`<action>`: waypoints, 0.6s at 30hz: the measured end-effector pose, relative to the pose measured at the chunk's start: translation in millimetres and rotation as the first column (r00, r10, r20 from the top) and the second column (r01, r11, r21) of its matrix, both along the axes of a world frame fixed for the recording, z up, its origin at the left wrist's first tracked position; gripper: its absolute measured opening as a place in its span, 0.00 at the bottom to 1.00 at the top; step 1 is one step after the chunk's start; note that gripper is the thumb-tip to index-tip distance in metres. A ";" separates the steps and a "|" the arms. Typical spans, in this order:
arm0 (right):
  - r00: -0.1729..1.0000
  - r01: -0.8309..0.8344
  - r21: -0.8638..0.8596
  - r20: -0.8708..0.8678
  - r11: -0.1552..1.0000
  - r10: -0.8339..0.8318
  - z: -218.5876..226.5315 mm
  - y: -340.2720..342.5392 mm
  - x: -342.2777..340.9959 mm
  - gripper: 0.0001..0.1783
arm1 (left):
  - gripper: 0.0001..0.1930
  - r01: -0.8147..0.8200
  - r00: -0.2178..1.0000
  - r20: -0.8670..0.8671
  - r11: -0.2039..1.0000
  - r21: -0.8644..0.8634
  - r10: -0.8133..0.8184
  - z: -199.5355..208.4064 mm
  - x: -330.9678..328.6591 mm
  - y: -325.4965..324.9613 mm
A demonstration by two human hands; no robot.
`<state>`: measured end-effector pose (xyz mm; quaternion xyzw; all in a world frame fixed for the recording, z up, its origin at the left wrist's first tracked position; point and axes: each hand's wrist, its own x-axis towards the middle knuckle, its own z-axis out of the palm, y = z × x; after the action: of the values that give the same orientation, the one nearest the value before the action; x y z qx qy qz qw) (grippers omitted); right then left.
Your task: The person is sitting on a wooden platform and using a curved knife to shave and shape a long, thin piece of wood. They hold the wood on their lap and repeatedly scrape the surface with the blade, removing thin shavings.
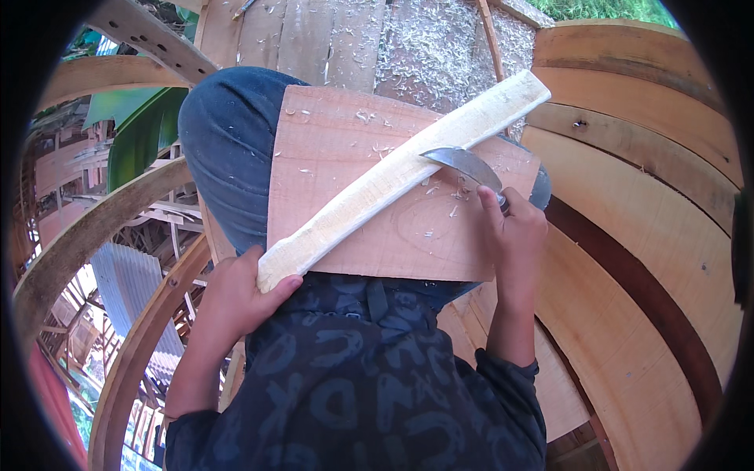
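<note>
A long pale strip of wood (377, 188) lies slantwise over a reddish board (353, 125) on my lap. Its near end is gripped by my left hand (243, 290), thumb on top and fingers hidden beneath. My right hand (517, 228) is closed round the handle of a curved-blade knife (463, 162); the handle is mostly hidden in the fist. The blade's tip end rests against the strip, a little past its middle. Small curled shavings (377, 147) are scattered on the board, several of them close to the blade.
Wide curved planks (628, 180) rise along my right side. Bent wooden ribs (94, 228) stand at my left, with a corrugated sheet (137, 290) and loose timber beyond. Heaped shavings (432, 55) cover the planked floor (302, 39) ahead of my knees.
</note>
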<state>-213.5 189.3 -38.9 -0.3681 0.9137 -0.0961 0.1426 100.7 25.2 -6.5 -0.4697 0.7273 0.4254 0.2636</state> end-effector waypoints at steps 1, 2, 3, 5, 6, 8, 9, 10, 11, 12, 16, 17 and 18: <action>1.000 -0.005 0.034 0.001 0.999 0.005 2.5 -2.3 9.0 0.30 | 0.33 -0.018 1.000 -0.019 1.000 0.010 0.018 0.4 -1.7 0.5; 0.991 -0.131 -0.014 0.002 0.991 0.131 4.2 -4.1 19.5 0.31 | 0.33 -0.001 1.000 -0.001 1.000 -0.004 0.001 1.2 -1.9 0.9; 0.969 -0.248 -0.058 -0.005 0.967 0.248 5.8 -4.7 31.0 0.31 | 0.33 0.024 1.000 0.013 1.000 -0.014 -0.024 0.5 -1.2 -0.3; 0.944 -0.329 -0.079 -0.034 0.941 0.327 4.6 -4.3 33.2 0.31 | 0.33 0.040 0.999 0.007 0.999 -0.032 -0.040 1.1 -2.8 -2.6; 0.952 -0.305 -0.057 -0.049 0.950 0.303 0.6 -4.6 24.3 0.31 | 0.33 0.021 1.000 -0.011 0.999 -0.039 -0.021 3.7 -5.7 -1.1; 0.964 -0.256 -0.016 -0.080 0.967 0.254 -5.1 -4.4 11.2 0.31 | 0.33 0.003 1.000 -0.028 0.999 -0.032 -0.004 2.7 -8.1 0.8; 0.966 -0.245 -0.012 -0.082 0.969 0.243 -1.9 -5.5 15.1 0.31 | 0.33 0.004 1.000 -0.024 1.000 -0.025 -0.005 -0.1 -9.1 -1.6; 0.961 -0.273 -0.029 -0.064 0.962 0.270 1.2 -4.7 20.1 0.31 | 0.33 0.006 1.000 -0.021 1.000 -0.017 -0.006 -1.5 -9.2 -2.9; 0.954 -0.299 -0.046 -0.047 0.953 0.297 4.2 -3.5 25.5 0.32 | 0.33 0.001 1.000 -0.023 1.000 -0.023 -0.002 -0.7 -8.4 -3.2; 0.949 -0.315 -0.054 -0.033 0.948 0.313 8.2 -1.9 29.9 0.32 | 0.33 0.007 1.000 -0.031 1.000 -0.020 -0.008 -0.1 -8.9 -3.5; 0.988 -0.078 0.055 -0.125 0.995 0.085 1.5 -13.0 -13.4 0.31 | 0.33 -0.028 0.995 -0.101 0.999 -0.037 0.024 -2.2 -5.2 1.8; 0.998 -0.030 -0.010 -0.047 0.999 0.030 2.8 -17.0 -9.4 0.31 | 0.33 -0.038 0.993 -0.115 0.999 -0.026 0.035 -4.0 -7.3 2.5; 0.995 -0.091 -0.023 -0.049 0.996 0.089 2.2 -19.0 -1.8 0.31 | 0.33 -0.048 0.992 -0.121 0.999 -0.019 0.046 -2.6 -10.3 1.4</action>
<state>-215.3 170.3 -36.7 -0.4129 0.8980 -0.0925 0.1203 90.4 26.5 -9.1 -0.4629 0.7352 0.4512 0.2041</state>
